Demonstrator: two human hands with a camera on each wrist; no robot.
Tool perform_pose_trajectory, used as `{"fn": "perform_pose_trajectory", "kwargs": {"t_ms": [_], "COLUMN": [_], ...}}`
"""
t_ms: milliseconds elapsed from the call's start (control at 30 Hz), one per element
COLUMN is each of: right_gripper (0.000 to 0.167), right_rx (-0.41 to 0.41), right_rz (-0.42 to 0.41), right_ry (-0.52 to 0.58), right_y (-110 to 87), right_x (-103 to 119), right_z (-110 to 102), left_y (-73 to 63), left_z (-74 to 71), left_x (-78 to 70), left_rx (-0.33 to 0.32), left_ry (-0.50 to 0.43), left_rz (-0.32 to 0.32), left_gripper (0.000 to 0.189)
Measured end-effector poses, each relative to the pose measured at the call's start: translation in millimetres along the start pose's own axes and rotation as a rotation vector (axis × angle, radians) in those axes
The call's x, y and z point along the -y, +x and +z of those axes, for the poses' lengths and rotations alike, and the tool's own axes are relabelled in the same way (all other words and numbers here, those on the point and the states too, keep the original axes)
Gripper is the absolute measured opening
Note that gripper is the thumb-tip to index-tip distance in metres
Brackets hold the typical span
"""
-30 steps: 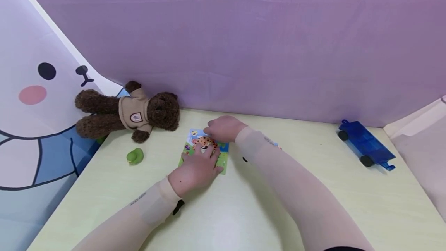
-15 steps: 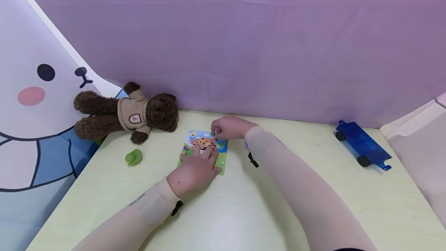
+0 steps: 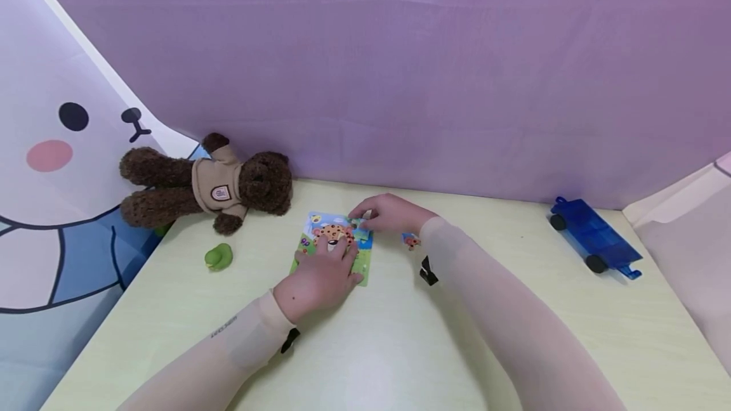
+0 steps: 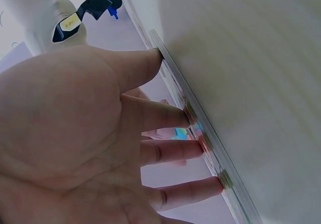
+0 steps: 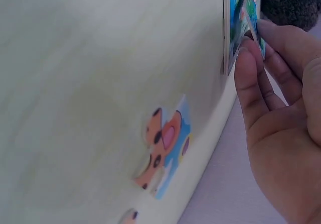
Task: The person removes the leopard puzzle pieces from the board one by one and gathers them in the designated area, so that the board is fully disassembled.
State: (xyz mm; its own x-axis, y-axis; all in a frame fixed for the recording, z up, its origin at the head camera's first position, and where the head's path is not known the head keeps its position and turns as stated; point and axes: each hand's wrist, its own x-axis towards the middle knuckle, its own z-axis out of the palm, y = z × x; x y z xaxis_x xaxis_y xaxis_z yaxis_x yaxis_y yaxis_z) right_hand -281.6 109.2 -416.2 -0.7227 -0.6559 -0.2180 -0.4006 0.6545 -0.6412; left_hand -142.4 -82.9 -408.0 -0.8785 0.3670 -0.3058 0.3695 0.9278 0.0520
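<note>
A jigsaw puzzle board (image 3: 322, 221) with a spotted leopard's face lies flat on the table. My left hand (image 3: 322, 279) rests on its lower part, fingers spread and covering some of the picture. Seen from the left wrist, the tips of its straight fingers (image 4: 173, 152) press down on the board's face. Over the board's upper right corner, my right hand (image 3: 394, 213) pinches a blue-green puzzle piece (image 5: 254, 23) between thumb and fingers, tilted up from the board. A loose puzzle piece (image 5: 168, 151) with an orange spotted ear lies on the table below the right wrist.
Part of another spotted piece (image 5: 130, 217) shows at the right wrist view's lower edge. A brown teddy bear (image 3: 223, 186) lies at the back left, with a green toy duck (image 3: 219, 257) before it. A blue toy trailer (image 3: 595, 236) stands at the far right, near the purple backdrop (image 3: 434, 81).
My right hand has shifted rightward along the board's top right corner with the puzzle piece, uncovering the loose piece beside the board. The left hand has stayed in place.
</note>
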Motion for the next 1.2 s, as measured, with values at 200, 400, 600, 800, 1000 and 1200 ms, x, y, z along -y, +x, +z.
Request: {"fn": "perform_pose_trajectory", "kwargs": {"t_ms": [200,400,600,800,1000,1200], "right_gripper": [0.036,0.04,0.041,0.039,0.04,0.04], "right_rx": [-0.066,-0.134,-0.156,-0.176,-0.19,-0.186], "right_rz": [0.042,0.047,0.066,0.103,0.14,0.181], "right_ry": [0.145,0.281,0.314,0.314,0.328,0.309], "right_y": [-8.5,-26.5,-47.3,-68.9,-98.9,-129.0], "right_x": [-0.9,-8.7,-20.9,-36.1,-55.2,-78.4], "right_z": [-4.2,-17.1,-28.8,-39.2,-51.2,-60.1], "left_y": [0.7,1.7,0.7,0.8,1.4,-0.3], "left_z": [-0.2,1.3,1.7,1.7,3.2,0.2], "left_x": [0.5,0.4,0.6,0.4,1.9,3.8], "left_rx": [0.008,0.003,0.011,0.01,0.002,-0.008], "left_ry": [0.009,0.004,-0.024,-0.029,-0.035,-0.035], "left_rz": [0.004,0.002,-0.006,-0.003,0.005,0.015], "left_gripper": [0.068,0.069,0.07,0.07,0.07,0.069]}}
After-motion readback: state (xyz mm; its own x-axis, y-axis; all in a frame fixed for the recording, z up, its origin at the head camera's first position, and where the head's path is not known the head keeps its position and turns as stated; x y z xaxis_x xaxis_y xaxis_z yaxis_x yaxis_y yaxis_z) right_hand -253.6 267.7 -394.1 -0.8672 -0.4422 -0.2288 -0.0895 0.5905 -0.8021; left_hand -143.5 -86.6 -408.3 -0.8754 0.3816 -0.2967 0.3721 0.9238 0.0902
